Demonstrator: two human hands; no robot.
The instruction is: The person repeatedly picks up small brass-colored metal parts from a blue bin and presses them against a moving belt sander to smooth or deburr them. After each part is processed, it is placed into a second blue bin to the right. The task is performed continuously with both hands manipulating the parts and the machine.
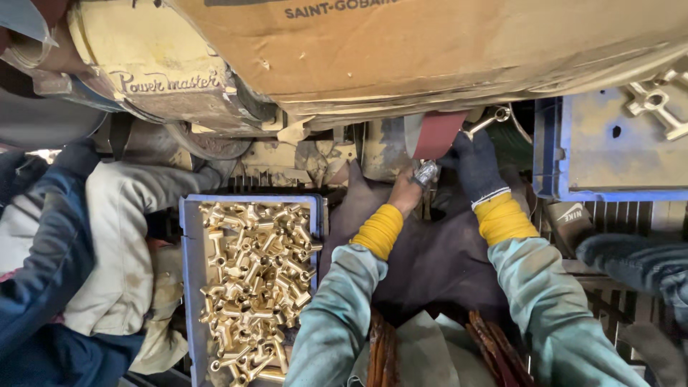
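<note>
Overhead, tan cardboard sheet [430, 50], both hands [405, 192] at red belt [436, 135].

Small shiny silver metal fitting [427, 173], held up tilted against lower edge of red-brown sanding belt [437, 134], pinched at both ends.

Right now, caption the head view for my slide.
Two hands, left hand bare, right hand gloved, press a small metal fitting against a sanding belt.

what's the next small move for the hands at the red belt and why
Probably ease the small silvery metal fitting up against the red abrasive belt: the bare left hand and dark-gloved right hand hold it just below the belt, seemingly not yet pressed on.
</note>
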